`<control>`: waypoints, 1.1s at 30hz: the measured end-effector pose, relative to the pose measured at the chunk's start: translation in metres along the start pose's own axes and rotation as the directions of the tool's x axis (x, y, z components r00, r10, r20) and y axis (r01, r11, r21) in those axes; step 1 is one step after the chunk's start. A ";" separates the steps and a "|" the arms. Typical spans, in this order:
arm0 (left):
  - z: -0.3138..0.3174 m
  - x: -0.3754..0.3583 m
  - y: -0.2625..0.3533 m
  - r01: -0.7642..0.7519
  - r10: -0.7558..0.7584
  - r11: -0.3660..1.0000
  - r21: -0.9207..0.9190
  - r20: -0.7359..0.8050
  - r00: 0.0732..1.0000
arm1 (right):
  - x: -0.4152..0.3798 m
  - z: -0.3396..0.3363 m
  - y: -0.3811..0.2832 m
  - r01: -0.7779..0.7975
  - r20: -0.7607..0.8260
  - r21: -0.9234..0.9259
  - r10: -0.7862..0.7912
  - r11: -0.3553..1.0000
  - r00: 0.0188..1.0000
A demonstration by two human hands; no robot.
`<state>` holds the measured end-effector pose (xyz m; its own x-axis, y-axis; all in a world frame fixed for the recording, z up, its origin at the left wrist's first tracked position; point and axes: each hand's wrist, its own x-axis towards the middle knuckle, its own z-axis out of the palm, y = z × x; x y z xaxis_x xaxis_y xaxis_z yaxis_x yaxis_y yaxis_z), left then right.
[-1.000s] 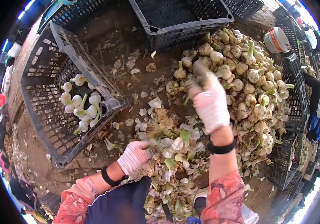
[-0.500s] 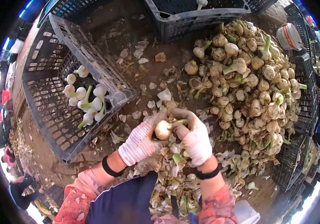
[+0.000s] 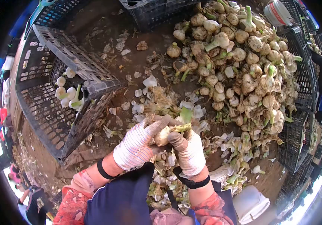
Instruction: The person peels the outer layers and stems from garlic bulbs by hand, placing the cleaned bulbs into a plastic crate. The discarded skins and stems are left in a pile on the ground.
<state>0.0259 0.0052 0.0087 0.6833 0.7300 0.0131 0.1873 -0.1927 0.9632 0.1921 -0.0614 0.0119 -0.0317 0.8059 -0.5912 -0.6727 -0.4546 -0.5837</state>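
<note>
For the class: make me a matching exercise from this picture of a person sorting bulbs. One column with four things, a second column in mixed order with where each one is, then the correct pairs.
Things
1. bulb in hand
2. peeled white bulbs
3. unpeeled pile
4. white bucket

Places
A. inside the tilted black crate
B. at the top right edge, beyond the pile
C. between the left hand and right hand
D. heaped on the ground, right of centre

Pairs: 1-C, 2-A, 3-D, 4-B
</note>
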 end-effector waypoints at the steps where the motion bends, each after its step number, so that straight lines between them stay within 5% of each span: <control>1: 0.001 0.002 0.001 0.003 -0.003 1.000 -0.002 0.006 1.000 | -0.004 0.000 -0.003 -0.012 0.007 0.027 0.012 1.000 1.000; 4: 0.002 0.005 0.009 -0.058 0.059 0.998 -0.035 0.011 0.998 | -0.010 -0.011 0.001 -0.045 0.007 0.085 0.044 0.995 0.999; 6: -0.003 0.000 0.014 0.198 -0.197 0.977 -0.081 0.024 0.980 | -0.013 -0.015 0.002 -0.072 0.030 0.146 0.068 0.987 0.997; 10: -0.010 0.012 0.031 0.415 -0.391 0.898 -0.146 0.171 0.905 | -0.012 -0.021 0.003 -0.113 -0.038 -0.012 0.113 0.993 0.993; 12: -0.003 0.007 0.028 0.538 -0.524 0.649 -0.538 0.197 0.829 | -0.010 -0.025 0.012 0.117 -0.038 -0.294 -0.134 0.949 0.990; 13: 0.000 0.004 0.021 0.542 -0.524 0.647 -0.537 0.203 0.827 | -0.011 -0.024 0.013 0.116 -0.044 -0.292 -0.135 0.949 0.990; 15: 0.002 -0.002 0.004 0.658 -0.601 0.252 -0.710 0.418 0.681 | -0.011 -0.020 0.012 0.131 -0.123 -0.289 -0.173 0.948 0.977; 17: 0.005 -0.003 0.000 0.671 -0.641 0.423 -0.609 0.322 0.697 | -0.009 -0.032 0.019 0.051 -0.211 -0.400 -0.146 0.915 0.967; 18: 0.013 0.007 0.013 0.516 -0.526 0.779 -0.357 0.078 0.847 | -0.013 -0.029 0.007 0.080 -0.179 -0.521 -0.200 0.850 0.963; 19: 0.011 0.014 0.026 0.597 -0.582 0.765 -0.241 0.139 0.801 | -0.011 -0.035 0.018 0.361 -0.031 -0.690 -0.524 0.628 0.851; 20: 0.017 0.008 0.019 0.588 -0.585 0.724 -0.361 0.130 0.800 | -0.002 -0.038 0.033 0.461 -0.008 -0.643 -0.607 0.612 0.794; 21: 0.022 -0.002 0.008 0.491 -0.517 0.700 -0.519 0.106 0.849 | -0.003 -0.037 0.029 0.552 0.082 -0.636 -0.664 0.540 0.743; 24: 0.017 0.002 0.010 0.452 -0.470 0.849 -0.274 0.000 0.883 | -0.013 -0.027 0.036 0.526 0.043 -0.505 -0.589 0.684 0.807; 27: 0.006 0.000 0.009 0.492 -0.469 0.804 -0.335 0.152 0.870 | -0.024 -0.027 0.025 0.224 -0.108 -0.228 -0.253 0.947 0.961; 29: 0.002 0.000 0.018 0.564 -0.489 0.743 -0.360 0.283 0.825 | -0.021 -0.037 0.025 -0.024 -0.247 -0.199 -0.026 0.980 0.969; 31: 0.004 -0.001 0.033 0.636 -0.473 0.499 -0.588 0.431 0.769 | -0.002 -0.071 0.047 -0.001 -0.420 -0.570 -0.290 0.822 0.860; 33: 0.011 0.003 0.031 0.613 -0.474 0.440 -0.656 0.410 0.779 | -0.003 -0.093 0.057 -0.020 -0.209 -0.821 -0.267 0.571 0.941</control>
<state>0.0413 -0.0061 0.0358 0.7328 0.3911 -0.5569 0.0389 0.7930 0.6080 0.2227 -0.1250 -0.0708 0.3040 0.8005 -0.5164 0.2231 -0.5868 -0.7784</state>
